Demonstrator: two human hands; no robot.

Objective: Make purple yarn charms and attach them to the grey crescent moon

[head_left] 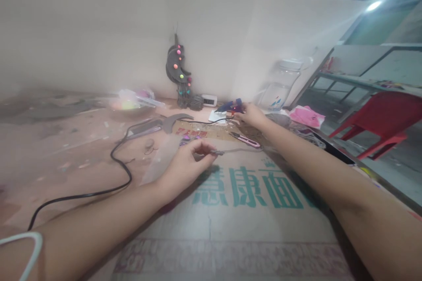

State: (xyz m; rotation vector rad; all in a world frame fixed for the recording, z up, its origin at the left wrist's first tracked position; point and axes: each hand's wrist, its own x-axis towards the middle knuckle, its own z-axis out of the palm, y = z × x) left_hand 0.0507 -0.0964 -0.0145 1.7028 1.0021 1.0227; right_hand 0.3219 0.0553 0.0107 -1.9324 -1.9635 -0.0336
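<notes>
My left hand (194, 160) is closed in a pinch over the cardboard with green lettering (253, 224). Between thumb and forefinger sits a small grey piece of yarn (220, 153), whose strand trails off to the right. My right hand (253, 116), reaching far out, is wrapped round the handle of a dark blue glue gun (229, 106). The gun's nozzle points left above a small white pad (216, 117), and a black cord (130, 175) runs away to the left. Pink-handled thread snips (246, 140) lie between my hands. A grey crescent shape (174, 121) lies further left.
A grey crescent ornament with coloured balls (176, 63) is by the wall, near a grey yarn ball (197, 102) and a white digital device (209, 100). Right of these stand a clear jar (285, 85) and a pink bag (306, 116). A red chair (385, 118) is beyond the table.
</notes>
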